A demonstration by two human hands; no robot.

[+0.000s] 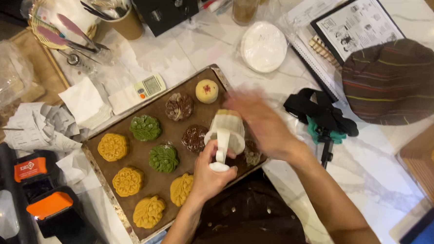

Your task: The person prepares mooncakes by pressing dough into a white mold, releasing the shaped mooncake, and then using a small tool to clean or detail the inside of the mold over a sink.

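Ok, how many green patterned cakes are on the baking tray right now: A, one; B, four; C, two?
C: two green cakes show on the tray, one green cake above the other green cake, among yellow and dark brown ones.

The left hand (pixel 208 178) closed its grip on the plunger handle of a white mooncake press mould (pixel 225 133), held above a paper-lined baking tray (pixel 110 193) on the marble surface (pixel 381 168). The right hand (pixel 261 121), blurred, lay against the mould's far side. On the tray sat yellow (pixel 112 147), green (pixel 145 127) and brown (pixel 179 106) moulded mooncakes, plus a plain round yellow ball (pixel 206 91).
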